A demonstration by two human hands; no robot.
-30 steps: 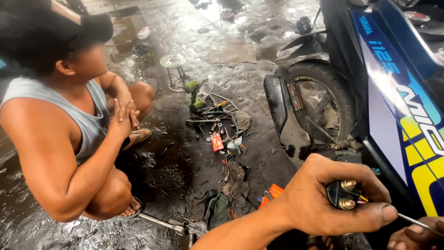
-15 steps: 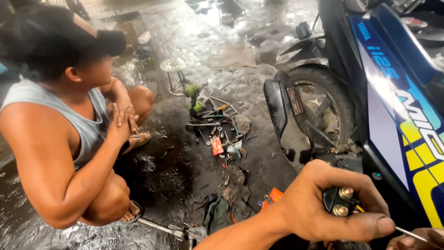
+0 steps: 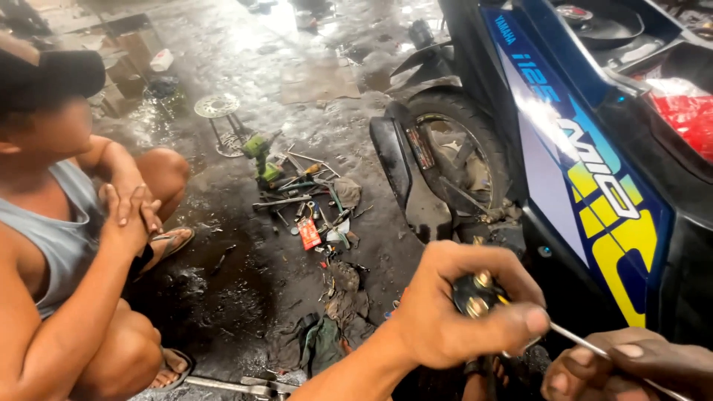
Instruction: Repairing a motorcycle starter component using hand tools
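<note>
The left hand (image 3: 453,312) grips a small black part (image 3: 475,295) steady while the right hand (image 3: 631,367) pinches a thin rod (image 3: 587,343), its tip beside the left thumb, to probe it.

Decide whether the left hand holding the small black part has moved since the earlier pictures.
Cannot tell. The left hand sits at the same spot below the scooter's rear wheel; only the camera view shifts.

The left hand (image 3: 453,308) and forearm are bare, without sleeve or glove. The right hand (image 3: 631,367) is bare too. No ring shows.
</note>
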